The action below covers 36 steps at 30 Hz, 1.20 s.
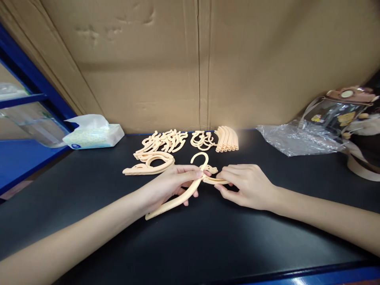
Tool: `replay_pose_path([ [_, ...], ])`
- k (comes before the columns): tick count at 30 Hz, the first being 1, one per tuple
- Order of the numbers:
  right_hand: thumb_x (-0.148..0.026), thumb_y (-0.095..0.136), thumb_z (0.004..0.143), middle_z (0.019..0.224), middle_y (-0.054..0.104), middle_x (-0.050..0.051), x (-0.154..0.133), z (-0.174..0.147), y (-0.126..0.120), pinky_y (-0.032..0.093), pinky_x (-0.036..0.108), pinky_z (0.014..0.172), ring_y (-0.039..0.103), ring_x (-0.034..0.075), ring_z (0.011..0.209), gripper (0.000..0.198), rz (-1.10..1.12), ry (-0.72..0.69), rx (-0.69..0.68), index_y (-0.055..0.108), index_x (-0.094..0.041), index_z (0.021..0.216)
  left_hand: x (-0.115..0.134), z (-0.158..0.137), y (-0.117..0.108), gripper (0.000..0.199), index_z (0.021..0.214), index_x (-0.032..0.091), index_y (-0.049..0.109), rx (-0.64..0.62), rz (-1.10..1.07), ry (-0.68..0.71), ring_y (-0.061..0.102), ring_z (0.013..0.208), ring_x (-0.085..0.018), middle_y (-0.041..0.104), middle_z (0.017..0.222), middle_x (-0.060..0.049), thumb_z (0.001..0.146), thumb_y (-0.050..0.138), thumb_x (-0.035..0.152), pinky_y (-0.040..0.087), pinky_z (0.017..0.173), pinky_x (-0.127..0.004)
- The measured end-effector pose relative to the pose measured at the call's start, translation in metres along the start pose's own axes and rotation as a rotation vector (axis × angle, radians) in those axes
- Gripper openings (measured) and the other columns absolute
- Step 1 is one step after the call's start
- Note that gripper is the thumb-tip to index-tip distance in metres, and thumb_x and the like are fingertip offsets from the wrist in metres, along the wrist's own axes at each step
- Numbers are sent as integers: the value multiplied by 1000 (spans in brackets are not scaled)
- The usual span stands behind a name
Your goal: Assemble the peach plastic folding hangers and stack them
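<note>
A cream plastic clothes hanger point(178, 200) is held between both hands over the black table, its hook pointing up and its left arm sloping down toward me. My left hand point(166, 182) pinches it at the middle just below the hook, thumb on top. My right hand point(249, 185) grips the shorter-looking right arm, whose outer end is hidden by the fingers. Just behind the joint, a small cream piece point(210, 169) shows partly. Folded-looking cream hangers point(145, 169) lie stacked beyond my left hand.
Behind lie a heap of cream hanger arms point(166, 139), several loose hooks point(203, 139) and a neat row of curved arms point(227, 138). A tissue pack point(95, 134) sits left; a clear plastic bag point(293, 138) and bottle point(335, 113) stand right. Cardboard point(148, 71) walls the back.
</note>
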State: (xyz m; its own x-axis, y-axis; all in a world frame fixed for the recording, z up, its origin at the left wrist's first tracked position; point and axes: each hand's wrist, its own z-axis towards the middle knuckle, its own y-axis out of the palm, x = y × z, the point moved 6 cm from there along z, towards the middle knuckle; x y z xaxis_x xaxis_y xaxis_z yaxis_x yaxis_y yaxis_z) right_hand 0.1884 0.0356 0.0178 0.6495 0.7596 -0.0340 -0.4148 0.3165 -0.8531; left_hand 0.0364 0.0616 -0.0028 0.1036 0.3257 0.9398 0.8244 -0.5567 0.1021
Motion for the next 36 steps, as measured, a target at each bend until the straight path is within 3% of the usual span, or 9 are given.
replay_pose_path([
  [10, -30, 47, 95, 63, 59, -2, -5, -3, -2, 35, 25, 54, 52, 10, 55, 29, -55, -132, 78, 63, -16, 76, -3, 1, -2, 22, 93, 15, 69, 18, 46, -22, 60, 59, -11, 59, 63, 0, 84, 66, 35, 50, 40, -13],
  [17, -34, 43, 98, 59, 58, -2, -13, -4, -6, 33, 25, 52, 49, 9, 51, 37, -90, -235, 78, 66, -17, 75, -5, 1, -1, 23, 95, 16, 69, -24, 102, 25, 63, 63, -12, 64, 70, -1, 83, 68, 36, 53, 44, -16],
  [26, -33, 50, 94, 57, 55, -3, -8, -3, -5, 33, 26, 52, 48, 9, 51, 30, -93, -184, 125, 69, -18, 76, -1, -1, -2, 25, 106, 20, 71, 2, 45, -9, 62, 62, -9, 65, 78, -2, 86, 65, 33, 52, 46, -13],
  [36, -35, 49, 95, 59, 56, -3, -6, -2, -5, 35, 25, 54, 49, 9, 53, 32, -129, -149, 128, 69, -18, 77, -1, 0, -3, 29, 111, 19, 70, -73, 58, -17, 60, 63, -11, 62, 65, -2, 85, 65, 32, 51, 45, -15],
])
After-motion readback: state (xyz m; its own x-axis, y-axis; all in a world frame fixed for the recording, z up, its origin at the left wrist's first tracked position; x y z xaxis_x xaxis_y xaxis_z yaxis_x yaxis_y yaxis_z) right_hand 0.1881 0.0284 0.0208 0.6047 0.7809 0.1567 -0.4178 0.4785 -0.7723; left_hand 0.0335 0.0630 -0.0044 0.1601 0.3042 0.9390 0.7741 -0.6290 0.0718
